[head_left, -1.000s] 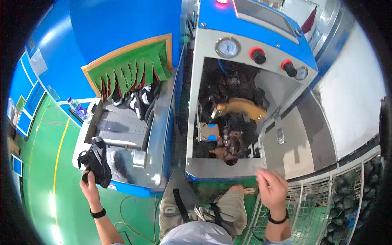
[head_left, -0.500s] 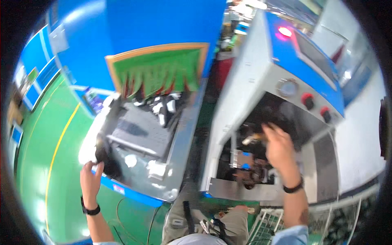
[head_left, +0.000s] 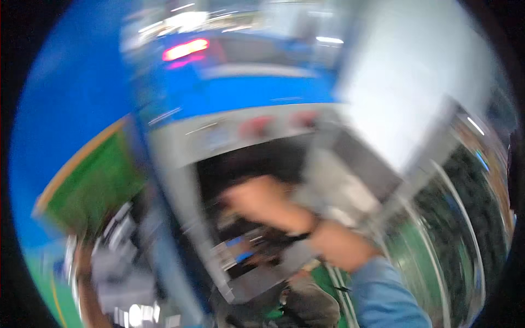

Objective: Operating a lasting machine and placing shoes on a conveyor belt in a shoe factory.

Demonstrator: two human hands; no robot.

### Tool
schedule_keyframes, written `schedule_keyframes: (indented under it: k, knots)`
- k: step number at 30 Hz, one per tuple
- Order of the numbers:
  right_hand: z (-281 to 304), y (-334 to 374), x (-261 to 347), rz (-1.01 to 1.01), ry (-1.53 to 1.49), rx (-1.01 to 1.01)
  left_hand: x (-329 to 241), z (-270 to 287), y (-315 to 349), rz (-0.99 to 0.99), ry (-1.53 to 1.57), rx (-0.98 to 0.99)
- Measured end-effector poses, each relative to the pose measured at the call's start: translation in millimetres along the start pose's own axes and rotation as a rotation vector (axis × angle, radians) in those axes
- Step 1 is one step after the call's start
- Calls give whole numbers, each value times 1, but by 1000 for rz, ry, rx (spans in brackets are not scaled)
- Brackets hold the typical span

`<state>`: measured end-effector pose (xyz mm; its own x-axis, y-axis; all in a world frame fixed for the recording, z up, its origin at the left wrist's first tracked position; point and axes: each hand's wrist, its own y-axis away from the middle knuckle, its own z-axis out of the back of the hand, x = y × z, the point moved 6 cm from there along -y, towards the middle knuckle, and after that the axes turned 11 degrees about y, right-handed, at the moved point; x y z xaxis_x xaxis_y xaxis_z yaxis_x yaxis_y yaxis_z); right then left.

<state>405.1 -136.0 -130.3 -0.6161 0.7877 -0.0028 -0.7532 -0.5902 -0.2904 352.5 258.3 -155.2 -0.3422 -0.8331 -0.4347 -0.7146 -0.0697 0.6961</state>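
Strong motion blur covers the whole view. My right hand [head_left: 261, 201] reaches into the dark opening [head_left: 219, 172] of a blue and grey machine [head_left: 257, 90], a dark band round its wrist. The fingers are smeared, so their grip and anything in them cannot be made out. Below the hand lies a brownish metal fixture [head_left: 262, 249] with blue patches. At the far left a blurred, skin-toned strip [head_left: 86, 284], perhaps my left arm, runs beside a grey conveyor bed [head_left: 117, 268]; no fingers show there.
Two red knobs [head_left: 257, 127] and a round gauge [head_left: 214, 136] sit above the opening, with a glowing pink-red lamp [head_left: 186, 50] higher up. Left stands a blue housing with a green strip curtain [head_left: 95, 186]. A white wire rack [head_left: 424, 229] is at the right.
The view has swung right, so the machine now fills the middle. My right hand remains at its opening. My left hand, plainly seen before at the conveyor's left edge, no longer shows distinctly.
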Motion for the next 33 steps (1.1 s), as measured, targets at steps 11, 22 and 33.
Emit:
schedule_keyframes:
  k: [11,22,33]
  knots:
    - [-8,19,17,117,267,-268,245,-72,-44,-614,-1262,868]
    - [-45,23,49,123,516,-138,281,-49,-22,-601,-1290,813]
    - [35,198,44,-175,-353,-107,304,-19,54,-759,-1148,574]
